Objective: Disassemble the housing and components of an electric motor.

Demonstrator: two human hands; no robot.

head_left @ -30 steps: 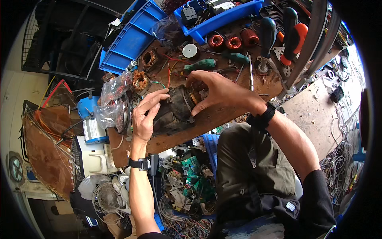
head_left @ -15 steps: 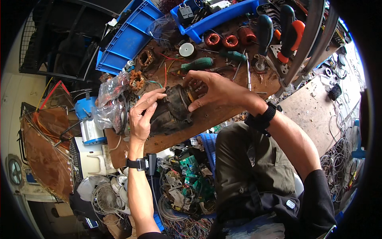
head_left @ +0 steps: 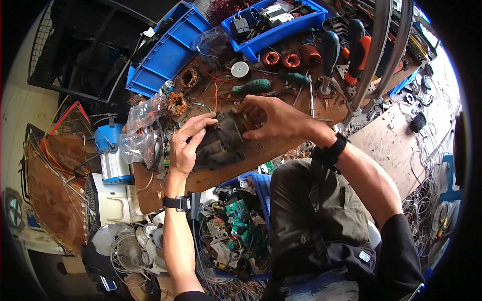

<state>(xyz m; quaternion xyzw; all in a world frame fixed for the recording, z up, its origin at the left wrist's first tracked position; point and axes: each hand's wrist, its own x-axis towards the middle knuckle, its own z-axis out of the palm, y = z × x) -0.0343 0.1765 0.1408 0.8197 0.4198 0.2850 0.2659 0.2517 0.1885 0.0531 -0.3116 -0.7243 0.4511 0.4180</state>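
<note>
A dusty black motor housing (head_left: 226, 135) lies on its side near the front edge of the wooden bench. My left hand (head_left: 185, 150) rests against its left end, with the fingertips along the upper edge. Around the right end curls my right hand (head_left: 276, 118), fingers on the far side and thumb on the near side. Between that thumb and the fingers shows a bit of copper winding (head_left: 247, 122), mostly hidden by the hand. Just beyond the housing lie a green-handled screwdriver (head_left: 252, 86) and a white round disc (head_left: 240, 69).
Copper coils (head_left: 271, 58) and a blue parts bin (head_left: 281, 32) stand at the back. Pliers with orange handles (head_left: 357, 57) hang near metal rails at the right. Left are plastic bags (head_left: 145, 113) and a loose winding (head_left: 176, 104). Below sits a crate of circuit boards (head_left: 236, 220).
The whole view has shifted slightly. Both hands stay at the motor housing, and the right hand's grip at the copper end looks nearly the same.
</note>
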